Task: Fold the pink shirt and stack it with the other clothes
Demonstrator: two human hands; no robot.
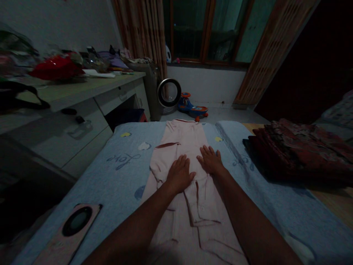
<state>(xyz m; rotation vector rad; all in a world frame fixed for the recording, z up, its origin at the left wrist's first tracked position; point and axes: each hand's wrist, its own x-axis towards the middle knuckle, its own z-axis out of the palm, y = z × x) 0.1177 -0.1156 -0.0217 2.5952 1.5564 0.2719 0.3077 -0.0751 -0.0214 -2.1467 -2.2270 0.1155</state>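
Note:
A pale pink long-sleeved shirt (190,134) lies spread on the blue bed cover (132,184), its collar end toward the far edge. One sleeve is folded across its middle, and the cuff (202,213) points toward me. My left hand (179,173) lies flat on the folded sleeve, fingers stretched out. Flat near the shirt's right edge rests my right hand (211,160), its fingers a little spread. Neither hand grips anything. Part of the shirt near me is in shadow, and my forearms cover some of its sides.
A pink phone (52,246) with a round camera ring lies at the near left. Folded dark red cloths (300,154) are stacked on the right. Beyond the bed stand a blue ride-on toy (190,107) and a round-framed object (169,92). A cluttered desk (96,90) runs along the left.

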